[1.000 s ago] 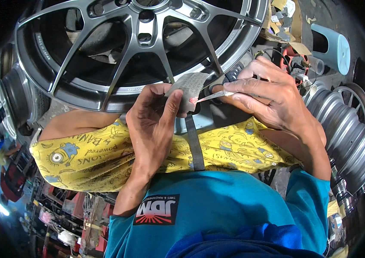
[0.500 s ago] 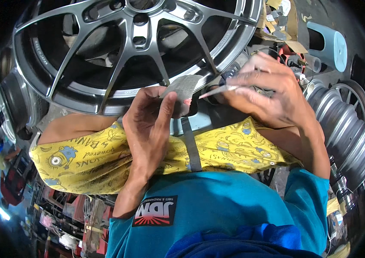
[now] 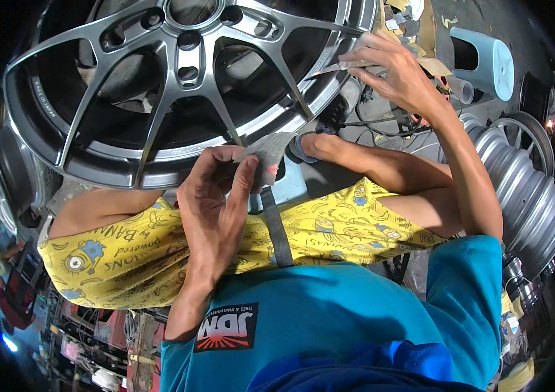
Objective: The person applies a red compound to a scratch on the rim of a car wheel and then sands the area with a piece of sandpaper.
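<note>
A large grey alloy wheel [image 3: 153, 130] with split spokes lies in front of my knees. My left hand [image 3: 212, 206] is closed, pinching a bent grey card-like sheet [image 3: 268, 151] between thumb and fingers just off the wheel's near edge. A smear of pink paste [image 3: 271, 170] shows on that sheet. My right hand [image 3: 391, 68] is raised over the wheel's right side. It grips a thin pointed blade [image 3: 331, 69], like a small putty knife, whose tip is at the rim's inner lip. Whether the tip touches the rim I cannot tell.
A pale blue stool [image 3: 503, 68] lies on its side at the far right, near a cardboard box [image 3: 426, 39] of scraps. Silver wheels [image 3: 529, 209] stand at the right, another wheel [image 3: 6, 176] at the left. Cables [image 3: 388, 134] run across the floor beside my foot.
My right hand has moved away from the sheet, forward to the wheel's right rim, carrying the blade. My left hand still holds the sheet. The whole view has shifted slightly.
</note>
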Demonstrator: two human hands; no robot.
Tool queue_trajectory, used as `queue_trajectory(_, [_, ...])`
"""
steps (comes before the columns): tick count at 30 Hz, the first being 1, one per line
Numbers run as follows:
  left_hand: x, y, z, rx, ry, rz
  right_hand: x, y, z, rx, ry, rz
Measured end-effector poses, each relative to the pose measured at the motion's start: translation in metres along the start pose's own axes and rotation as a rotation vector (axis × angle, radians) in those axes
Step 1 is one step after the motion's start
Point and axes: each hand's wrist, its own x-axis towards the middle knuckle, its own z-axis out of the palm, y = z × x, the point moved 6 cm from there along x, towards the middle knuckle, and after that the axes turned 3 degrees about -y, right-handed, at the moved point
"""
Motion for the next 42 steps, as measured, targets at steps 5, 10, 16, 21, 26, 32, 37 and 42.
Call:
queue_trajectory(5, [0.0, 0.002, 0.001, 0.02, -0.014, 0.001, 0.006, -0.002, 0.008, -0.071, 0.019, -0.082])
queue_trajectory(10, [-0.001, -0.002, 0.001, 0.016, 0.02, -0.014, 0.008, 0.001, 0.011, -0.08, 0.0, -0.06])
queue_trajectory(16, [-0.001, 0.004, 0.002, 0.043, -0.009, -0.003, 0.008, 0.001, 0.015, -0.1, 0.006, -0.058])
queue_trajectory(21, [0.0, 0.004, 0.002, 0.049, 0.004, -0.029, 0.008, 0.003, 0.018, -0.11, -0.009, -0.035])
queue_trajectory(26, [-0.001, 0.004, 0.003, 0.028, 0.0, -0.02, 0.009, 0.002, 0.018, -0.09, -0.002, -0.047])
queue_trajectory(32, [0.0, 0.002, 0.001, 0.05, -0.015, -0.012, 0.009, 0.002, 0.018, -0.088, -0.001, -0.042])
queue_trajectory(37, [-0.001, 0.002, 0.0, 0.066, 0.0, -0.009, 0.01, 0.001, 0.018, -0.094, 0.004, -0.042])
queue_trajectory(42, [0.0, 0.003, 0.001, 0.085, -0.012, -0.009, 0.008, 0.002, 0.015, -0.093, 0.001, -0.042])
